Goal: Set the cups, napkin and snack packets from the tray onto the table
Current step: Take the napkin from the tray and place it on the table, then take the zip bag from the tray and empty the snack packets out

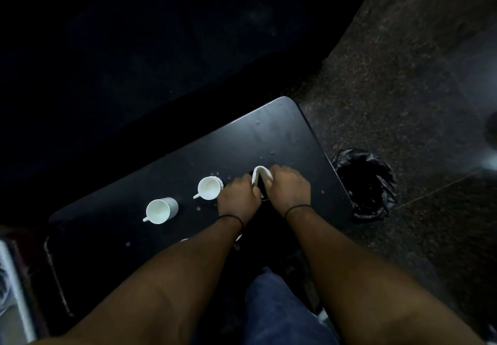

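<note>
Both hands are closed on a white napkin (260,176) over the dark table (282,134). The left hand (239,195) pinches its near side, and the right hand (291,186) grips its far side. Two white cups (210,188) (161,210) stand on the table, left of the hands. A black bin (365,183) sits beside the table.

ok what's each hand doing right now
Left hand: closed on the white napkin, over the table.
Right hand: closed on the same napkin from the other side.
</note>
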